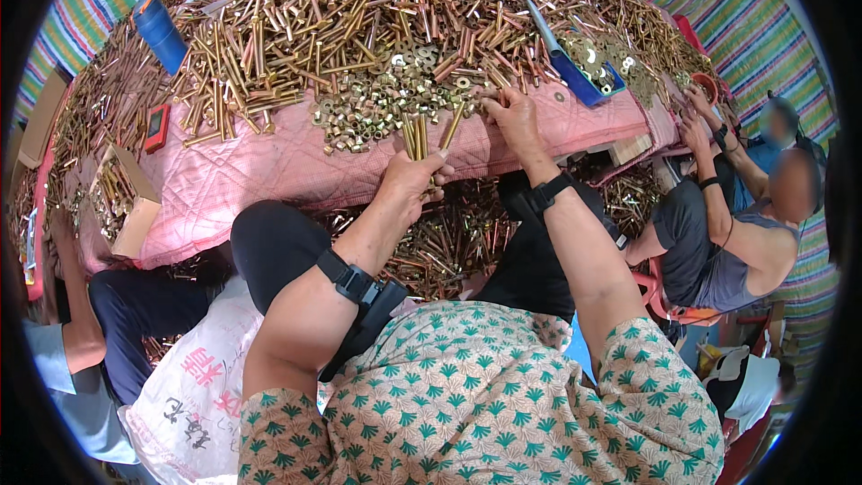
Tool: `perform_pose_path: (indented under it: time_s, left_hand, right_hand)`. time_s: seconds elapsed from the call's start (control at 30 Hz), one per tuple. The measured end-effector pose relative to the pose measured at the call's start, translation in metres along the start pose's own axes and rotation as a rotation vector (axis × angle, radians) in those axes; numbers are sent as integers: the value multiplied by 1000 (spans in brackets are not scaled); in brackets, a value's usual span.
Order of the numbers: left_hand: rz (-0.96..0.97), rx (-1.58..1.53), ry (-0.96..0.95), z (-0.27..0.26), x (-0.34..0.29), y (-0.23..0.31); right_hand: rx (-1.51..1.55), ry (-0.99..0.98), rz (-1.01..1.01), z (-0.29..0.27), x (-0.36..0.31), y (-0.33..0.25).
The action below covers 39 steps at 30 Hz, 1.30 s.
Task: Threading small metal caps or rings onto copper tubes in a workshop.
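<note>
My left hand is closed around a small bunch of long brass-coloured bolts, which stand up out of the fist. One more bolt leans out to the right by its thumb. To the right, my right hand reaches the edge of the pile with its thumb and fingers pinched together; what they hold, if anything, is too small to make out. Close to its fingertips lie flat washers. A heap of brass-coloured nuts lies just beyond my left hand.
Loose bolts cover much of the pink quilted cloth. A blue tray with washers stands right, a blue cup and red device left. A cardboard box holds bolts. People sit at both sides.
</note>
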<state>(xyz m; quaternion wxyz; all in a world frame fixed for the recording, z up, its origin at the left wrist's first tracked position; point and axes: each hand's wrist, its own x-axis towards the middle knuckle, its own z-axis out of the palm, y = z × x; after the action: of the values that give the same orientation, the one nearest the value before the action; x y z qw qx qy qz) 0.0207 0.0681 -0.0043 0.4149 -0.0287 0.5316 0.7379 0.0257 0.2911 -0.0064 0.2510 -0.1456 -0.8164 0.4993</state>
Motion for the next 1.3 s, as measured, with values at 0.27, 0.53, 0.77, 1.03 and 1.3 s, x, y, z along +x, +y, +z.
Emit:
perform_pose_path:
  time_s: [0.27, 0.53, 0.77, 1.03, 1.3]
  left_hand:
    - [-5, 14, -34, 4, -5, 5]
    - [-5, 66, -64, 6, -3, -1]
    - [-16, -102, -116, 11, -10, -2]
    - [80, 4, -54, 7, -5, 1]
    - [125, 186, -76, 10, -4, -4]
  right_hand:
    - [36, -49, -64, -7, -23, -39]
    - [-69, -47, -147, -10, -37, -51]
    - [-267, -4, -560, -4, -41, -52]
    - [920, -40, 227, -31, -14, -56]
    - [1202, 12, 406, -24, -8, -60]
